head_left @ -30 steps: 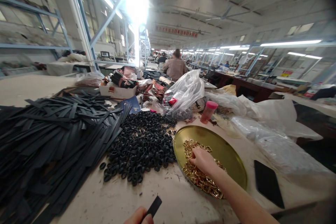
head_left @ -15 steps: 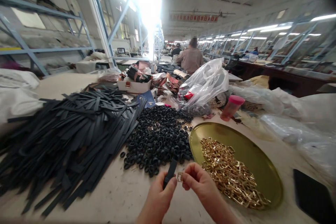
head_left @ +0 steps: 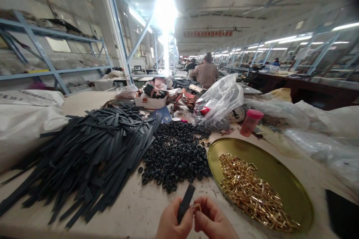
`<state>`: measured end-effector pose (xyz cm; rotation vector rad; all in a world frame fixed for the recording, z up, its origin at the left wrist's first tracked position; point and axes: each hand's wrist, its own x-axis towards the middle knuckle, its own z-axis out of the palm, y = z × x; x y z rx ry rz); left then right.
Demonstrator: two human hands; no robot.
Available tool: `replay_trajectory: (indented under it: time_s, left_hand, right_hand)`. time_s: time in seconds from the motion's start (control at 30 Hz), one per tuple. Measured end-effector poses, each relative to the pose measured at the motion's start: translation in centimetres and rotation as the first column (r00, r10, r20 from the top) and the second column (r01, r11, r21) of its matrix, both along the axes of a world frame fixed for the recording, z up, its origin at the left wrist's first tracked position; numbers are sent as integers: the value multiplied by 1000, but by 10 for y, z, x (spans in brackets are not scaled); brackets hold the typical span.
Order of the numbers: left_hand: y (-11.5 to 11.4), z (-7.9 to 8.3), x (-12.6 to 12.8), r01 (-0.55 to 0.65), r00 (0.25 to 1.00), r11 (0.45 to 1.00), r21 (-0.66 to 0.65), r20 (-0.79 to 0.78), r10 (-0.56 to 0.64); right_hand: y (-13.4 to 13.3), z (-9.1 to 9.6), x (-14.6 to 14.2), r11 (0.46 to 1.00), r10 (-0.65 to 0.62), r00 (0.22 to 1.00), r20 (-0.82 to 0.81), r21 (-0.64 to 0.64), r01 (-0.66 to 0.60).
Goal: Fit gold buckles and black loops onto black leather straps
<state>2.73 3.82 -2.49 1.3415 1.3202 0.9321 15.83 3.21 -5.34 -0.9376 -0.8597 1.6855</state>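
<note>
In my left hand (head_left: 175, 218) a black strap (head_left: 186, 202) is pinched between thumb and fingers, its flat end pointing up and away. Close against it, my right hand (head_left: 211, 218) grips a small gold buckle (head_left: 197, 207) by the fingertips. The buckle sits right beside the strap; whether the strap passes through it I cannot tell. Beyond my hands spreads a heap of small black loops (head_left: 176, 153). To the right, many gold buckles (head_left: 256, 190) lie piled on an oval gold tray (head_left: 291, 171).
A big pile of black straps (head_left: 103, 145) covers the table's left side. Behind stand a white box (head_left: 150, 102), a clear plastic bag (head_left: 221, 101) and a pink-lidded jar (head_left: 251, 123). A dark flat object (head_left: 340, 213) lies at far right. Another person (head_left: 206, 74) sits ahead, back turned.
My right hand has brought the buckle closer to the strap, so both hands now nearly meet. The whole view has shifted, with the table lower in the picture.
</note>
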Motion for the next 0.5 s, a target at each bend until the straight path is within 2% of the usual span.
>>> replay_trajectory:
  time_s: [0.07,0.1,0.17,0.23,0.33,0.43,0.5]
  left_hand:
    - [-1,2,-2,-20,984,995,-102,176,38]
    - [-2,3,-2,13,957,984,-178,286,39]
    - [-5,3,-2,131,882,942,-308,470,31]
    - [-8,1,-2,242,837,900,-362,546,-6]
    - [-13,-4,-4,279,878,899,-338,469,-96]
    - [-17,-6,-12,196,965,966,-168,207,-160]
    - [-21,-3,-19,211,977,975,-73,13,-211]
  right_hand:
    - [-6,5,-1,1000,-13,997,75,30,11]
    - [-8,8,-1,998,-26,994,110,51,20]
    - [-13,12,-4,989,-86,982,166,131,65]
    - [-16,15,-7,965,-179,965,191,225,135]
    - [-19,15,-11,950,-246,950,190,244,197]
    - [-20,11,-8,976,-196,968,158,129,177]
    - [-21,9,-5,989,-144,981,127,47,139]
